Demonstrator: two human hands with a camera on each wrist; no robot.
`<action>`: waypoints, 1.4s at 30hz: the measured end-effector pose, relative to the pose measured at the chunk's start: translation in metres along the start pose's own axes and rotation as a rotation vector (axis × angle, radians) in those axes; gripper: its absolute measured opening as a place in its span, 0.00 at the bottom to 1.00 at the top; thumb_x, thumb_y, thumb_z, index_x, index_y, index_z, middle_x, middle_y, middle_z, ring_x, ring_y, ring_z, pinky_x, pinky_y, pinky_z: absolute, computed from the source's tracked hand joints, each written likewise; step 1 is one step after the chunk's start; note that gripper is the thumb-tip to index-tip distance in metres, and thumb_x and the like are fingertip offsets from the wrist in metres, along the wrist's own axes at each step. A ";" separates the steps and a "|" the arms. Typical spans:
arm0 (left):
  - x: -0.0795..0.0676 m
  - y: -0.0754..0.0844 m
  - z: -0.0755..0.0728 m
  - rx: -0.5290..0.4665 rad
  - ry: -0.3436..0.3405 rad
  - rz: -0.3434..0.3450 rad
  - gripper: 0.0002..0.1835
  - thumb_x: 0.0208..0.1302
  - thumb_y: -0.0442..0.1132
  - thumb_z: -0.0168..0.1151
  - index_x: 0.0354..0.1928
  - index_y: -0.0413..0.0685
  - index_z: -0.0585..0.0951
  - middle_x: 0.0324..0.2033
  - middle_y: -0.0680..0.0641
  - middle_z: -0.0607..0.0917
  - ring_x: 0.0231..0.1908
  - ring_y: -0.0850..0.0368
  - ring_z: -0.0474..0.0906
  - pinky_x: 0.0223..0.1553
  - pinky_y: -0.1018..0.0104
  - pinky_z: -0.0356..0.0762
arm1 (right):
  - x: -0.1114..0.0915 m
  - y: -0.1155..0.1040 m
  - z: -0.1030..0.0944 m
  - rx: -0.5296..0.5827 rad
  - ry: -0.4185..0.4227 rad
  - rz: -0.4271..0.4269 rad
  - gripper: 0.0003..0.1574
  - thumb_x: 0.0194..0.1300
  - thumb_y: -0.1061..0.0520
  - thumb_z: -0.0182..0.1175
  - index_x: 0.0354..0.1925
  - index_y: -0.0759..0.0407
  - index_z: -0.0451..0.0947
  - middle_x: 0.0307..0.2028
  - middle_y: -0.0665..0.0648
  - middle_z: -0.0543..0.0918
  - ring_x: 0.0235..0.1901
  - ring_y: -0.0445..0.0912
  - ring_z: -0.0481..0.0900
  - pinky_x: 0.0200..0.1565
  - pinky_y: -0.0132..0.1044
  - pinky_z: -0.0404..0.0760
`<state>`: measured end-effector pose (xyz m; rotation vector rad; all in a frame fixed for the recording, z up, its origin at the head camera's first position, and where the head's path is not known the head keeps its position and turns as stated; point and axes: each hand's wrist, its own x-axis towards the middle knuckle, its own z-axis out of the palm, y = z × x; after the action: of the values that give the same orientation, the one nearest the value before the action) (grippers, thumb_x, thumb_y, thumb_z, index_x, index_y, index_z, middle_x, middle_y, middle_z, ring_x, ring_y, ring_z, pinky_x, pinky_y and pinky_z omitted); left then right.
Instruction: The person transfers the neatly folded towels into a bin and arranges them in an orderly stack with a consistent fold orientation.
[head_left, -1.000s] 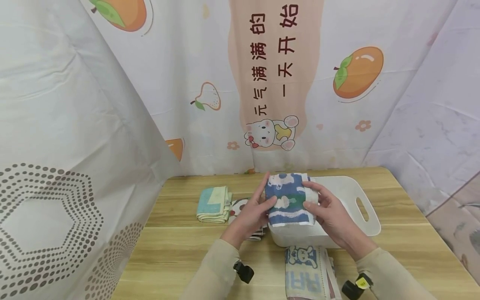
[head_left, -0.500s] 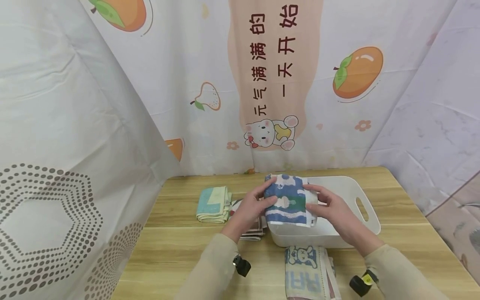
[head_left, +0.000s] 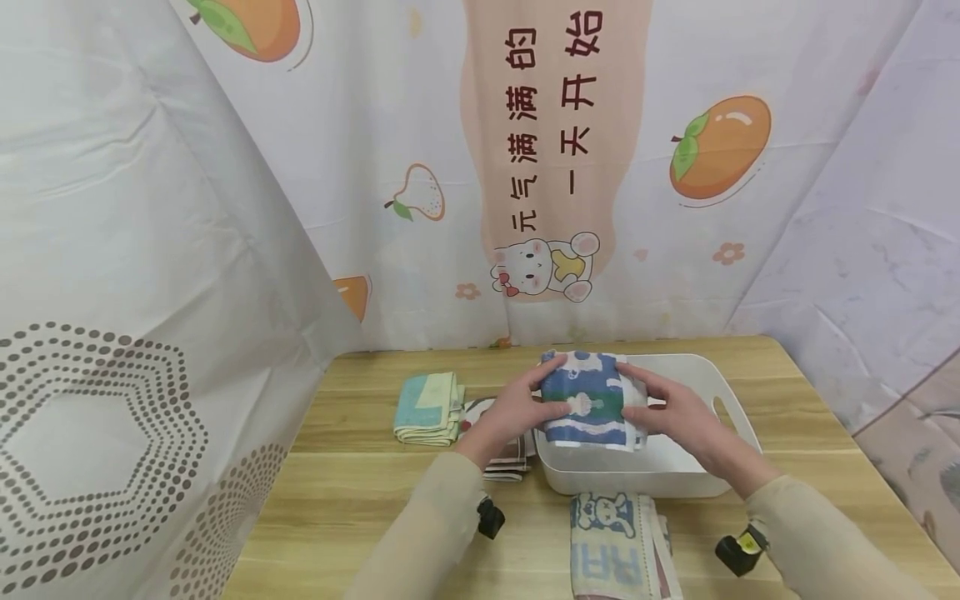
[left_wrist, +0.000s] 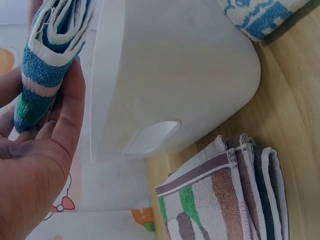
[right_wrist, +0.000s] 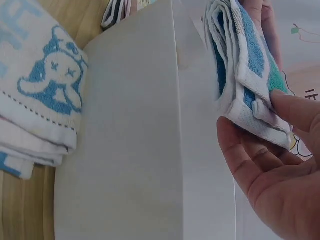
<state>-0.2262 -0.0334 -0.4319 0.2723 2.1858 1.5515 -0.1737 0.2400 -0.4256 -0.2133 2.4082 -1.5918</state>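
A folded blue, white and green towel is held up above the left part of a white plastic bin. My left hand grips its left side, thumb on the front face and fingers behind, as the left wrist view shows. On the opposite side my right hand pinches the white-bordered edge; in the right wrist view the towel's stacked layers show between thumb and fingers. Both hands keep the towel clear of the bin's rim. The bin's inside is partly hidden by the towel and hands.
A teal and yellow folded towel lies at the back left. Beside the bin is a brown striped folded towel, partly behind my left arm. A white and blue bear-patterned towel lies in front of the bin. Printed curtains hang behind the table.
Both hands have shifted slightly to the right with the blue towel. The left fingers now bend over its upper left edge. The other towels and the bin stay in place.
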 end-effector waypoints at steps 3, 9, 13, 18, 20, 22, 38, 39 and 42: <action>0.004 0.001 0.001 0.037 -0.010 -0.016 0.39 0.61 0.50 0.75 0.67 0.98 0.67 0.77 0.49 0.61 0.63 0.47 0.73 0.61 0.46 0.77 | 0.002 -0.001 -0.004 -0.030 0.002 0.001 0.47 0.71 0.47 0.66 0.80 0.45 0.56 0.76 0.70 0.57 0.62 0.64 0.75 0.51 0.46 0.86; 0.010 0.005 0.003 0.070 -0.046 -0.043 0.43 0.61 0.47 0.76 0.67 1.00 0.63 0.79 0.53 0.57 0.61 0.49 0.74 0.64 0.43 0.73 | 0.008 -0.001 -0.011 -0.034 -0.020 0.027 0.49 0.70 0.48 0.67 0.81 0.47 0.55 0.73 0.73 0.62 0.54 0.55 0.80 0.49 0.44 0.85; 0.015 0.008 0.005 0.098 -0.062 -0.039 0.45 0.61 0.46 0.76 0.68 1.00 0.62 0.79 0.53 0.57 0.60 0.51 0.75 0.63 0.45 0.75 | 0.011 -0.002 -0.016 -0.039 -0.042 0.043 0.50 0.70 0.50 0.67 0.81 0.48 0.53 0.72 0.75 0.62 0.51 0.52 0.82 0.48 0.44 0.86; 0.022 0.012 0.007 0.151 -0.064 -0.011 0.46 0.62 0.44 0.75 0.71 0.94 0.61 0.79 0.52 0.59 0.63 0.50 0.73 0.59 0.50 0.79 | 0.017 -0.002 -0.023 -0.030 -0.070 0.072 0.50 0.70 0.50 0.66 0.81 0.51 0.53 0.72 0.76 0.61 0.49 0.53 0.82 0.47 0.46 0.87; 0.025 0.014 0.008 0.188 -0.058 -0.001 0.46 0.62 0.44 0.75 0.73 0.93 0.61 0.79 0.52 0.59 0.66 0.50 0.71 0.61 0.50 0.78 | 0.020 -0.002 -0.026 -0.024 -0.079 0.086 0.50 0.71 0.50 0.66 0.81 0.52 0.53 0.72 0.76 0.61 0.48 0.53 0.82 0.47 0.46 0.87; 0.028 0.016 0.009 0.224 -0.053 0.001 0.47 0.62 0.44 0.75 0.74 0.91 0.60 0.78 0.52 0.60 0.67 0.49 0.69 0.63 0.48 0.76 | 0.023 -0.002 -0.029 -0.025 -0.086 0.094 0.50 0.71 0.51 0.66 0.81 0.53 0.53 0.71 0.76 0.63 0.48 0.53 0.83 0.47 0.46 0.87; 0.047 0.031 0.025 0.253 -0.132 -0.060 0.43 0.63 0.36 0.74 0.77 0.68 0.66 0.71 0.43 0.69 0.34 0.52 0.85 0.36 0.61 0.87 | 0.037 0.010 -0.049 -0.021 -0.166 0.168 0.47 0.71 0.51 0.65 0.79 0.57 0.56 0.61 0.71 0.70 0.45 0.53 0.81 0.47 0.48 0.87; 0.048 0.032 0.025 0.258 -0.136 -0.060 0.43 0.63 0.36 0.74 0.77 0.67 0.66 0.70 0.43 0.70 0.34 0.52 0.85 0.35 0.61 0.87 | 0.037 0.011 -0.050 -0.018 -0.171 0.172 0.47 0.72 0.51 0.65 0.79 0.57 0.56 0.60 0.71 0.71 0.45 0.53 0.82 0.46 0.48 0.87; 0.050 0.033 0.027 0.271 -0.142 -0.067 0.43 0.63 0.36 0.74 0.77 0.65 0.66 0.69 0.42 0.71 0.32 0.53 0.85 0.35 0.62 0.87 | 0.039 0.014 -0.053 -0.005 -0.189 0.179 0.45 0.73 0.52 0.63 0.79 0.58 0.55 0.57 0.69 0.74 0.44 0.53 0.83 0.46 0.49 0.87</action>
<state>-0.2609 0.0215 -0.4204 0.3769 2.2642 1.1619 -0.2261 0.2825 -0.4237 -0.1387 2.2205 -1.4200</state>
